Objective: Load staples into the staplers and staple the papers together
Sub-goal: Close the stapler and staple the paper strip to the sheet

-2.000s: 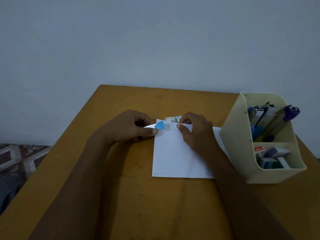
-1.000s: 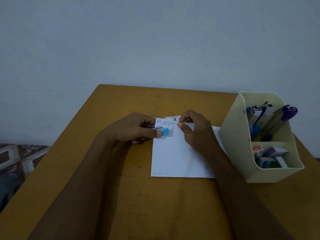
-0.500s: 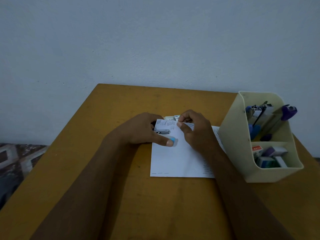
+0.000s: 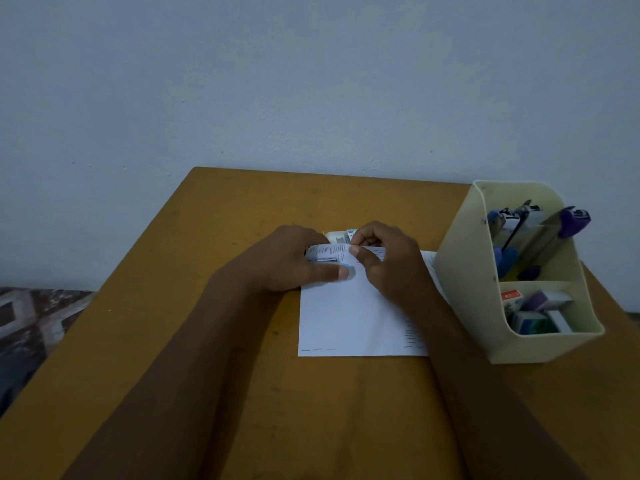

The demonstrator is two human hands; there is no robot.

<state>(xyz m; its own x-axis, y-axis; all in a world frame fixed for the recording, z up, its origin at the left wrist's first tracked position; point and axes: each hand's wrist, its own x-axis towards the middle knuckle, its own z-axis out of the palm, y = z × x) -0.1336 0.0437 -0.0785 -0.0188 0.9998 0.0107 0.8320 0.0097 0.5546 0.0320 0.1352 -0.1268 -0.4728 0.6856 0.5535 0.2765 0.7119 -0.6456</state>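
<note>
A person's two bare forearms reach from the bottom edge across a mustard-yellow table (image 4: 214, 306) toward a stack of white papers (image 4: 346, 320) lying flat near the centre. The left hand (image 4: 291, 261) rests on the papers' corner at about ten o'clock of the sheet, fingers curled and closed over a small stapler (image 4: 327, 259), of which only a metal strip and a sliver of blue near the thumb tip show. The right hand (image 4: 388, 261), touching the left, pinches the lifted, printed top corner of the papers between thumb and forefinger, the other fingers folded in. Just behind the hands, at twelve o'clock, a small white box (image 4: 341, 235) sits on the table, partly hidden. At three o'clock of the papers stands a cream desk organizer (image 4: 460, 289), just beside the right forearm; its far compartment holds upright purple and blue staplers (image 4: 540, 237), its near compartment small boxes (image 4: 533, 313). A pale wall (image 4: 311, 81) rises behind the table
</note>
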